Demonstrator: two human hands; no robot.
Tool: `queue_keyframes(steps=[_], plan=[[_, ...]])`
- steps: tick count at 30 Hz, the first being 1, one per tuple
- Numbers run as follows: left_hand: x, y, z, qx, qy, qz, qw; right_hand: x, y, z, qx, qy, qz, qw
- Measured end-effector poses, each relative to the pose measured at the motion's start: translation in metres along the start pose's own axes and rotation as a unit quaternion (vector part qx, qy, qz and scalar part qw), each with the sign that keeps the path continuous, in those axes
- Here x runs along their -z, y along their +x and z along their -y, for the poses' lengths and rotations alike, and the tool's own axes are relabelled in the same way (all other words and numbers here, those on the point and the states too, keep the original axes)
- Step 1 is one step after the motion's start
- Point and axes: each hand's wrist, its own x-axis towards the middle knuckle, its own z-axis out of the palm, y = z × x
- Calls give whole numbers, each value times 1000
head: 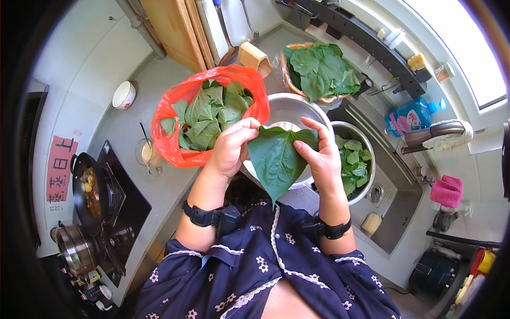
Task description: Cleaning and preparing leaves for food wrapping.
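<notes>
A large heart-shaped green leaf (279,159) is stretched out between my two hands, its pointed tip hanging towards my chest. My left hand (235,145) pinches its upper left edge. At the right edge, my right hand (320,155) grips it with the thumb on top and the other fingers raised or behind. Beneath the leaf stands a metal basin (295,103), partly hidden by it. To the left, a red plastic bag (171,149) holds a pile of leaves (215,111). Larger leaves fill an orange-rimmed basket (285,65) behind.
A steel bowl of leaves (352,163) stands at the sink (398,199). On the left are a glass mug (149,155) with a stirrer, a small white bowl (124,95), and a wok of food (89,191) on the cooktop (131,207). A blue detergent bottle (412,115) stands by the window.
</notes>
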Motion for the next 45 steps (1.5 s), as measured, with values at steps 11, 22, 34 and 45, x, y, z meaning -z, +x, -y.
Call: queue_keyframes(steps=[11, 22, 34, 45], plan=[[2, 16, 23, -43, 29, -22, 998, 11, -9, -15, -84, -21, 34, 996], [27, 24, 55, -28, 271, 28, 962, 25, 0, -43, -146, -153, 110, 971], [52, 0, 39, -67, 291, -72, 952, 56, 69, -14, 316, -403, -174, 841], [58, -5, 48, -75, 269, -73, 957, 13, 22, -100, 238, -697, 181, 652]])
